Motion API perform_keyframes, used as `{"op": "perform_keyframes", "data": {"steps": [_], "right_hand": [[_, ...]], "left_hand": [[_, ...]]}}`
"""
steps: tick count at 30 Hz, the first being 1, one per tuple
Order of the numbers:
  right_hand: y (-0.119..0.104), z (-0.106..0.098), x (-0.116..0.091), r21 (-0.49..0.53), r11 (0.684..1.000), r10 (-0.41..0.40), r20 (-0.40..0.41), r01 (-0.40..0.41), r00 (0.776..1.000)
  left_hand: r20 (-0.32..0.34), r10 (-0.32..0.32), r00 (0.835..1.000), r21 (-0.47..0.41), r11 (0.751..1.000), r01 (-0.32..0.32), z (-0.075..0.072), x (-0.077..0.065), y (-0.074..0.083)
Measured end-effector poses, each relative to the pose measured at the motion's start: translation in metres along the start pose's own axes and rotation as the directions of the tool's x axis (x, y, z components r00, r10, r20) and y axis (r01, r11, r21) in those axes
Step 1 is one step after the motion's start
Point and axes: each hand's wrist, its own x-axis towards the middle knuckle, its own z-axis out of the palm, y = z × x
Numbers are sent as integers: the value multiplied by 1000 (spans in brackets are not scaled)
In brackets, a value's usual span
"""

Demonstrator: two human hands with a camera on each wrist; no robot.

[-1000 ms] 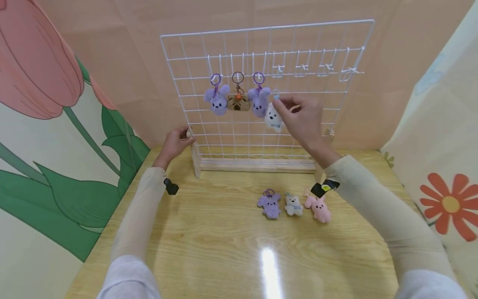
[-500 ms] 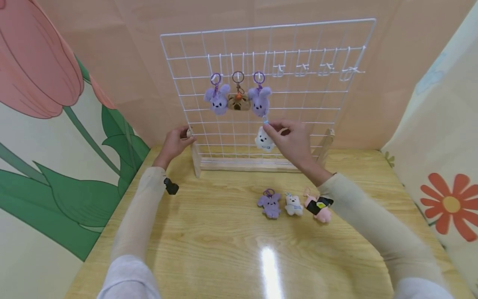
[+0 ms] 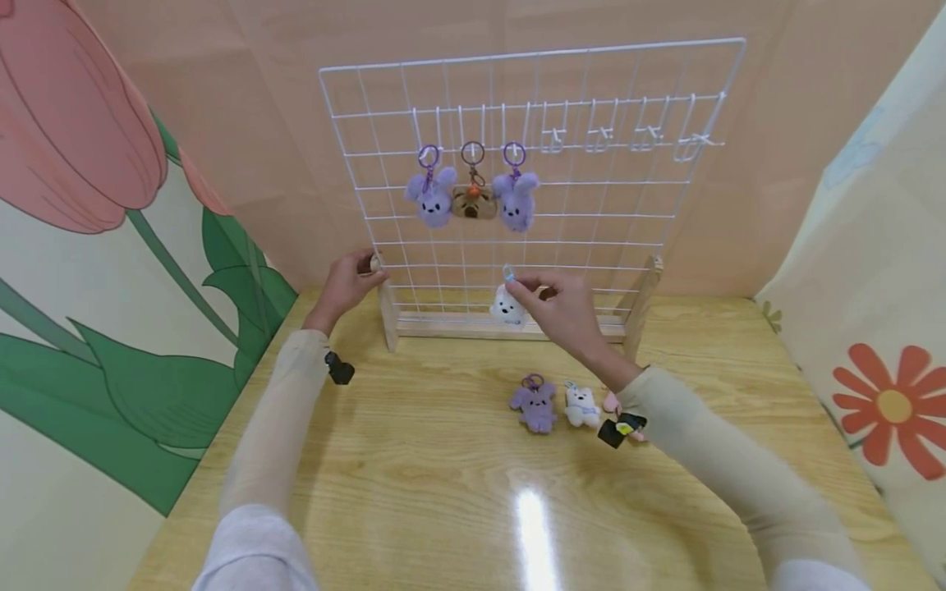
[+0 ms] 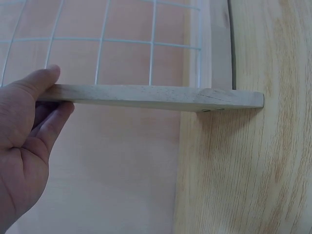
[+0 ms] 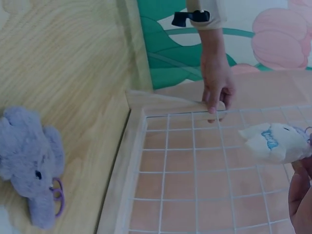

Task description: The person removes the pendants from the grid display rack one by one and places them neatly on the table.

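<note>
while the left hand (image 3: 347,283) grips the wooden side post (image 4: 146,95) between thumb and fingers, the right hand (image 3: 565,312), well apart from it, pinches a white bear plush keychain (image 3: 507,308) near its light blue ring, in front of the lower part of the white wire grid rack (image 3: 532,55). a purple plush keychain (image 3: 433,203), a brown bear-faced keychain (image 3: 474,205) and a second purple keychain (image 3: 516,205) hang side by side above. on the wood-grain table (image 3: 414,492) lie a third purple keychain (image 3: 535,408), another white keychain (image 3: 582,408) and a pink keychain (image 3: 610,403), partly hidden behind the black wrist device (image 3: 612,433).
</note>
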Motion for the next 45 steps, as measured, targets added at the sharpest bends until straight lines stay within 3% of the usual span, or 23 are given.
{"op": "perform_keyframes", "data": {"steps": [13, 19, 32, 45], "right_hand": [[18, 21, -31, -24, 1000, 6, 95, -4, 995], [26, 30, -50, -49, 997, 62, 137, -56, 989], [39, 42, -82, -99, 986, 155, 247, -134, 957], [53, 50, -105, -110, 982, 180, 328, -151, 927]], "left_hand": [[13, -21, 1000, -4, 1000, 21, -1, 1, -1], [8, -23, 1000, 0, 1000, 23, -1, 1, 0], [3, -26, 1000, -7, 1000, 26, 0, 3, -3], [12, -10, 1000, 2, 1000, 9, -1, 1, -1]]}}
